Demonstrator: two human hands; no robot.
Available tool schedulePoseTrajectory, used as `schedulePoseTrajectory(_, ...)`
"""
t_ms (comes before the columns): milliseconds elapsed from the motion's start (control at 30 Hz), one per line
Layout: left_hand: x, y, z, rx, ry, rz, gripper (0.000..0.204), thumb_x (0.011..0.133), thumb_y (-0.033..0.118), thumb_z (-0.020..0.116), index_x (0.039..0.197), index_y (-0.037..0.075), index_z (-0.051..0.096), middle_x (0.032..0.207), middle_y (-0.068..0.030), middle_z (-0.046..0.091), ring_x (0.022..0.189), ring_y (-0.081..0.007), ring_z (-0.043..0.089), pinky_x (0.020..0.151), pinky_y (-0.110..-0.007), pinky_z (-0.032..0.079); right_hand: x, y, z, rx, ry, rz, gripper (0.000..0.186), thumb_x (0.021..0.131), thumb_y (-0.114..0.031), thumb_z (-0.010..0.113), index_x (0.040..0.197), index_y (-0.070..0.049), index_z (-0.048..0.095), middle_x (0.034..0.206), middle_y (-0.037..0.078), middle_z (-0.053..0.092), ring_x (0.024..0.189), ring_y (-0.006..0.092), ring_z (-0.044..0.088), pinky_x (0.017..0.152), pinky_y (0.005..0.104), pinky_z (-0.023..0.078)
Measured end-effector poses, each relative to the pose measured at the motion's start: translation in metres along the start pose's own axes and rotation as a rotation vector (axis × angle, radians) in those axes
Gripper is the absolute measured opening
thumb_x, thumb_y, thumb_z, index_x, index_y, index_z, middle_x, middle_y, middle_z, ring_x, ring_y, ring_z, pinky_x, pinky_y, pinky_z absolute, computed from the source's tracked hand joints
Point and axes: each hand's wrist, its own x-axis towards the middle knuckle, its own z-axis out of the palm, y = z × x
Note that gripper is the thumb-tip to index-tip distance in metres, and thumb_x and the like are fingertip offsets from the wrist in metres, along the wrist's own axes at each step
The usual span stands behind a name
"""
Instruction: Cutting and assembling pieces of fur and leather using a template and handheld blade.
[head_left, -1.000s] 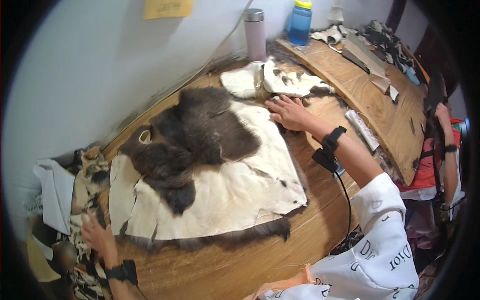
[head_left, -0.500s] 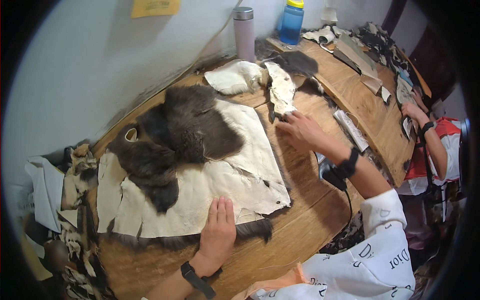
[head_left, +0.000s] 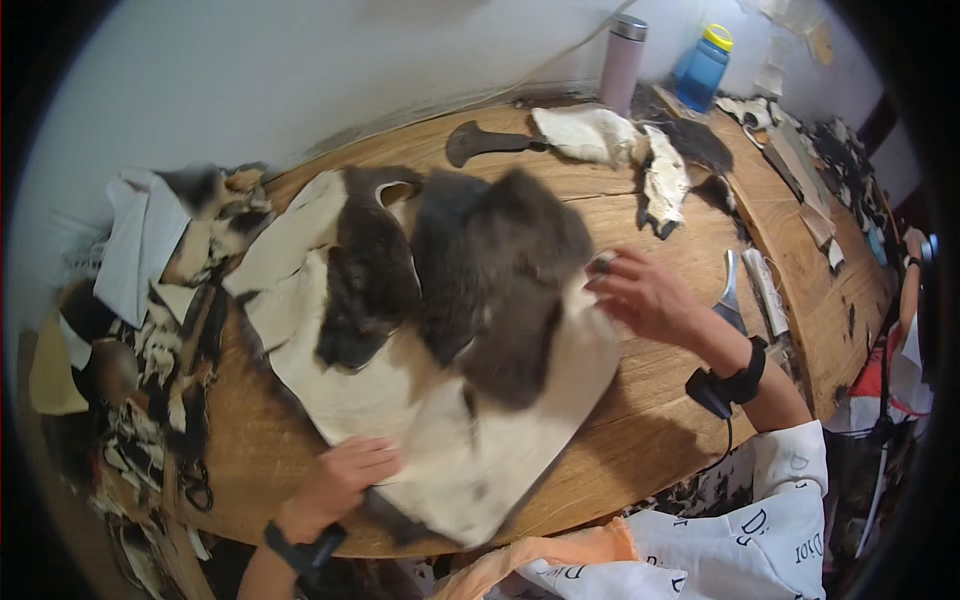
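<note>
wooden table point(head_left: 270, 450); left hand point(head_left: 345, 475) on pale hide point(head_left: 350, 400)

Whitish wall point(head_left: 350, 60): stands beyond your left fingers point(head_left: 380, 462) and your right fingers point(head_left: 617, 283) alike, with grey scuffing along its foot.
Wall papers point(head_left: 820, 45): small pale and tan pieces, well beyond your right fingers and off to their right.
Wooden surface point(head_left: 260, 410): light brown and grained, with seams; you have it below and around the fingers of both hands, its edges bowed by the lens.
Second wooden top point(head_left: 815, 310): to the right of your right fingers, its thick edge toward them.
Dark upright strip point(head_left: 880, 120): far beyond and right of your right fingers; you cannot tell its kind.
Light: soft, brightest on the wall beyond your right fingers.
</note>
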Motion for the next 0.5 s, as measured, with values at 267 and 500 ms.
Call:
schedulePoseTrajectory(267,-0.130,0.026,-0.031,0.317,0.328,-0.502,0.027,0.072,0.007,0.057,0.099,0.003,0.062,0.108,-0.0133,0.059,0.110,-0.0323,0.049,0.098,-0.045,0.033,0.088,-0.139,0.040,0.342,0.050,-0.360,0.009,0.070,-0.011,0.060,0.073,-0.006,0.053,0.077,0.007,0.048,0.078,0.0222,0.049,0.070,0.0326,0.043)
schedulePoseTrajectory(500,-0.157,0.055,0.034,0.397,0.059,-0.582,0.046,0.075,0.012,0.054,0.121,0.009,0.049,0.130,-0.0058,0.046,0.122,-0.0260,0.040,0.100,-0.046,0.029,0.133,-0.235,0.080,0.329,-0.015,-0.262,0.020,0.072,-0.018,0.059,0.085,-0.003,0.057,0.093,0.012,0.051,0.089,0.0256,0.050,0.075,0.0329,0.044)
